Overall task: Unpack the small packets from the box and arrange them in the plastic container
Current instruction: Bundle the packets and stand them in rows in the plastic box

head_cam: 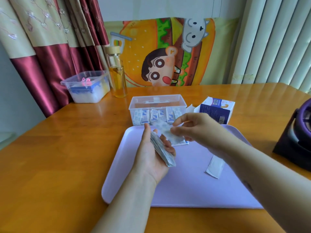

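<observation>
Inventory, L to R:

1. Curtain [42, 39] – maroon and beige, far L, behind table edge.
2. Wooden table [58, 148] – carries all items below.
3. Lidded clear tub [86, 88] – back L corner, blue and white contents, not legible.
4. Glass bottle [117, 73] – upright just R of tub, pale cap, amber liquid in lower part.
5. Cartoon burger cloth [168, 52] – hangs behind table, centre.
6. Plastic container [168, 100] – clear, no lid on, centre-back, touching far edge of tray. Row of packets [154, 115] stands upright along its front wall.
7. Lilac tray [185, 190] – flat, centre-front, under both hands.
8. Left hand [149, 155] – palm up over tray, fingers curled round a stack of packets [162, 152], stack on edge across palm.
9. Single packet [165, 132] – blurred, above the stack, pinched at its R end by right hand [196, 126], thumb and forefinger; other fingers loose.
10. Loose packet [182, 142] – flat on tray, partly hidden by the hands.
11. White strip [215, 166] – flat on tray, R of centre, well apart from hands.
12. Box [217, 110] – blue and white, R of container, flap open toward it; inside not visible.
13. Dark purple object [296, 140] – R edge, cut off by frame, type unclear.
14. Vertical blinds [277, 39] – back R.
</observation>
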